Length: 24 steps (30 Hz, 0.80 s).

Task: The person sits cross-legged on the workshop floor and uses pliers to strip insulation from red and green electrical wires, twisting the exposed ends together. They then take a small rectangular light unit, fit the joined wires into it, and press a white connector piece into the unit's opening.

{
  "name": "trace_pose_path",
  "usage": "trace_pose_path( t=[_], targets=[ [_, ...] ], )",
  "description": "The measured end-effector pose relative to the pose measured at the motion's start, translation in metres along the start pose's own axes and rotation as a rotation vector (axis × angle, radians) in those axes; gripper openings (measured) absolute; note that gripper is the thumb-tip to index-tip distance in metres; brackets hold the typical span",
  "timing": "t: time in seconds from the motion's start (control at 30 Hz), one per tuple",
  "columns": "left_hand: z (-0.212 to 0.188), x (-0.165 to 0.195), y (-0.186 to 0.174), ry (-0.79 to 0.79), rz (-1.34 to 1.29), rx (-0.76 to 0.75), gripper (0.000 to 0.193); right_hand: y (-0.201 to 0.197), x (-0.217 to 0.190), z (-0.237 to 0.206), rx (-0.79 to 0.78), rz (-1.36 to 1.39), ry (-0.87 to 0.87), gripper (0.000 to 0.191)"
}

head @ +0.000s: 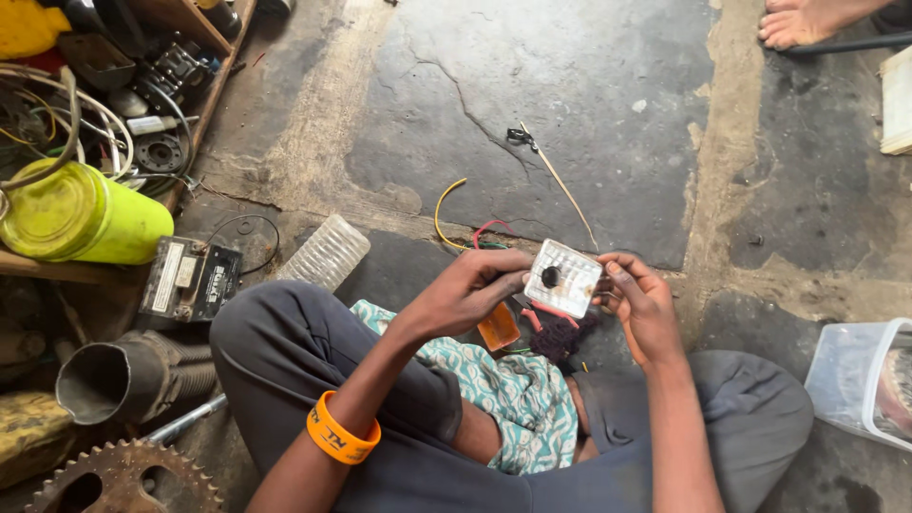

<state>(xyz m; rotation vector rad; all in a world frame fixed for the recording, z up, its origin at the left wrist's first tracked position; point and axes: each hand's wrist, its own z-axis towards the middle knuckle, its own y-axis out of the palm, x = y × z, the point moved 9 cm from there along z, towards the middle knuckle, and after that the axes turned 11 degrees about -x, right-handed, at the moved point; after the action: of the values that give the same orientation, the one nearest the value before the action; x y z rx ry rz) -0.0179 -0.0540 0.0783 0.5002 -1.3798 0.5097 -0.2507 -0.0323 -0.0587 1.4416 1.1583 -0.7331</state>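
A white square housing (564, 276) with a black round centre is seen. A teal cloth (503, 389) is patterned with white leaf shapes. An orange wristband (339, 435), an orange lens (499, 327), a lime-yellow canister (81, 215) and a rust-brown sprocket (123, 480) are shown on grey concrete floor (570, 85).

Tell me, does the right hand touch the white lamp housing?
Touching: the head view shows the right hand with fingertips on the white lamp housing's right edge.

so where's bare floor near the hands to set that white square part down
The dark floor slab ahead is mostly bare, bordered by the scissors with a thin stick and the yellow wire. Another bare strip lies right of the right hand, before the clear plastic tub. The left side is crowded: green can, battery, pipe, sprocket.
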Motion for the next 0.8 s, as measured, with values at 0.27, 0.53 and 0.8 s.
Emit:
trace_pose_path(
  t=[0.27, 0.53, 0.8],
  targets=[
    [-0.002, 0.008, 0.004, 0.009, -0.039, -0.013, 0.019, -0.004, 0.025, 0.013, 0.008, -0.037, 0.052, 0.027],
    [-0.009, 0.037, 0.008, 0.079, -0.16, -0.079, 0.026, -0.023, 0.055, 0.017, -0.094, 0.034, 0.007, 0.03],
    [-0.015, 0.044, 0.006, 0.153, -0.072, -0.046, 0.023, -0.092, 0.11, 0.017, 0.103, 0.098, 0.06, 0.035]
  ],
)
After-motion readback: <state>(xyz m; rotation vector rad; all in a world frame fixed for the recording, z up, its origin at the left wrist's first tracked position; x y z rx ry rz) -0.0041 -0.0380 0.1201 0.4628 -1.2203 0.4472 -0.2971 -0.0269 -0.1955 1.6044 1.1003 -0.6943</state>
